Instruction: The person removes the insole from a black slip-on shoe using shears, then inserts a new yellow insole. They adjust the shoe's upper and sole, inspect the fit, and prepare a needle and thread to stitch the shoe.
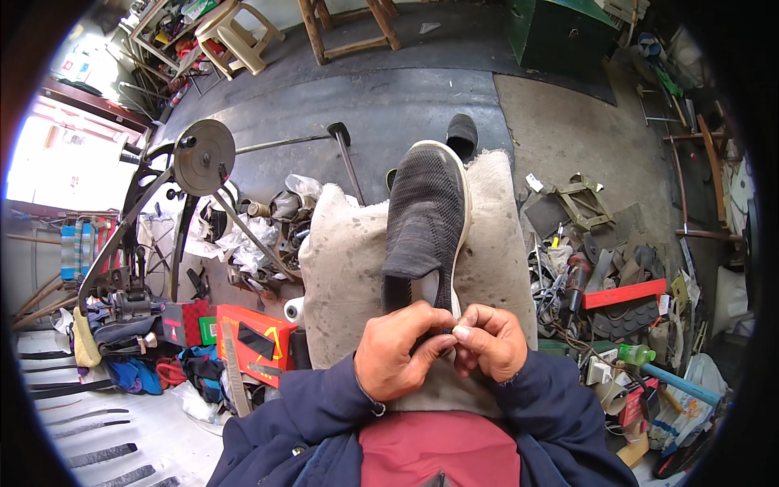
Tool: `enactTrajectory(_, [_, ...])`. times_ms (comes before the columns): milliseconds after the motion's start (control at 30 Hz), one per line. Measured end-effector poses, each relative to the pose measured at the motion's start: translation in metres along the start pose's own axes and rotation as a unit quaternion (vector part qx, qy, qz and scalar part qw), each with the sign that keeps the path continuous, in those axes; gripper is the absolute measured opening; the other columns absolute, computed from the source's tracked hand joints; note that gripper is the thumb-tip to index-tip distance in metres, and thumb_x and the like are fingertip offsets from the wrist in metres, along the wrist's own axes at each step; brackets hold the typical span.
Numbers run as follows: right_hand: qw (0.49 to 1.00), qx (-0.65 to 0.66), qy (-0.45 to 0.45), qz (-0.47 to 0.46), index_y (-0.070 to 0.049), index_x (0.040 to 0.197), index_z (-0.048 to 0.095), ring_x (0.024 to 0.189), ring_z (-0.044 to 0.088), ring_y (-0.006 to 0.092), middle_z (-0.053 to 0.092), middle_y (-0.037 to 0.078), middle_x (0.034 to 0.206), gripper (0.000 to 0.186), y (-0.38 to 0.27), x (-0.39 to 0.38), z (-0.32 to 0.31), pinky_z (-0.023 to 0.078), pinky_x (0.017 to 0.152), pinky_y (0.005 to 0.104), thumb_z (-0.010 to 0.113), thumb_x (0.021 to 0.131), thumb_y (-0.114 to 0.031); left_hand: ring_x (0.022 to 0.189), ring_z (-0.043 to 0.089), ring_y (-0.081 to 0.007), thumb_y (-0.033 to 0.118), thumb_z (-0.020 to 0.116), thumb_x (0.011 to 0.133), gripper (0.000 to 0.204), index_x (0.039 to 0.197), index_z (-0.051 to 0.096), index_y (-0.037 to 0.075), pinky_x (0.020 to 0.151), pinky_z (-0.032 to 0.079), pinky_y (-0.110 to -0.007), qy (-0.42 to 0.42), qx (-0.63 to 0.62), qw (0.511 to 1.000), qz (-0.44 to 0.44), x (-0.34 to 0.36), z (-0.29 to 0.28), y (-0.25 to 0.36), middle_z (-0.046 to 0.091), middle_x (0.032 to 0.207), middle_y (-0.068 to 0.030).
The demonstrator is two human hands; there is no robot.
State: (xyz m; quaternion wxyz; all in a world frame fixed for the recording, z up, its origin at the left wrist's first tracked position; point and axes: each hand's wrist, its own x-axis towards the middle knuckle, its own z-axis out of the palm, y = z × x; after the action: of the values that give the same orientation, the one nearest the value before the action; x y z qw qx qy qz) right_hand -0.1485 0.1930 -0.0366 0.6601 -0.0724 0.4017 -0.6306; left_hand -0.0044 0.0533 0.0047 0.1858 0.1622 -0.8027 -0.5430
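A dark grey knit slip-on shoe [422, 219] with a white sole lies toe-away on a stained beige cloth [341, 276] over my lap. My left hand [406, 349] is closed on the shoe's heel, thumb and index finger pinched at its edge. Beside it, my right hand [487, 341] pinches at the same heel edge, thumb tip close to the left fingers. The heel is mostly hidden by my fingers, and anything small between them is too hidden to make out. Beyond the cloth, the tip of a second dark shoe [462, 130] shows.
At left stand an iron machine with a wheel [203, 158], piled scraps and an orange box [251, 341]. A plastic stool [235, 40], wooden stool [341, 24] and green box [552, 40] are at the back. At right are tools, a red bar [625, 292] and bags.
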Motion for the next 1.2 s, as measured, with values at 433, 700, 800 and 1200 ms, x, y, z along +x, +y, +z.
enactTrajectory(433, [0.992,0.029,-0.064,0.109,-0.004,0.094,0.061,0.056,0.049,0.0120,0.056,0.004,0.071,0.016,-0.008,0.006,-0.011,0.048,0.053,0.0322,0.068,0.100,-0.018,0.071,0.065,-0.0249,-0.002,0.069,0.093,0.009,0.102,0.067,0.001,0.065,0.051,-0.032,-0.026,-0.043,0.998,-0.048,0.001,-0.004,0.000,0.064,0.083,-0.0116])
enactTrajectory(700, [0.992,0.048,-0.062,0.097,-0.004,0.092,0.065,0.057,0.052,0.0106,0.060,0.003,0.072,0.019,-0.007,0.006,-0.010,0.049,0.053,0.0284,0.072,0.098,-0.020,0.076,0.068,-0.0307,0.002,0.073,0.091,0.016,0.105,0.066,0.003,0.067,0.053,-0.036,-0.045,-0.025,0.998,-0.035,0.002,-0.006,-0.002,0.066,0.088,-0.0133])
enactTrajectory(800, [0.998,-0.004,-0.021,0.060,-0.004,0.090,0.065,0.056,0.054,0.0104,0.061,0.003,0.071,0.018,-0.001,0.005,-0.007,0.048,0.052,0.0275,0.072,0.098,-0.019,0.078,0.069,-0.0313,0.003,0.073,0.091,0.017,0.105,0.065,0.004,0.068,0.054,-0.037,-0.055,-0.022,0.998,-0.031,0.000,-0.009,-0.001,0.066,0.088,-0.0133])
enactTrajectory(1200, [0.999,-0.054,0.000,0.001,-0.003,0.088,0.065,0.056,0.057,0.0092,0.062,0.001,0.069,0.018,0.008,0.003,0.002,0.049,0.052,0.0265,0.074,0.097,-0.015,0.077,0.066,-0.0340,0.000,0.070,0.091,0.012,0.102,0.065,0.003,0.068,0.052,-0.039,-0.064,0.006,0.998,-0.017,-0.003,-0.014,-0.006,0.064,0.085,-0.0136])
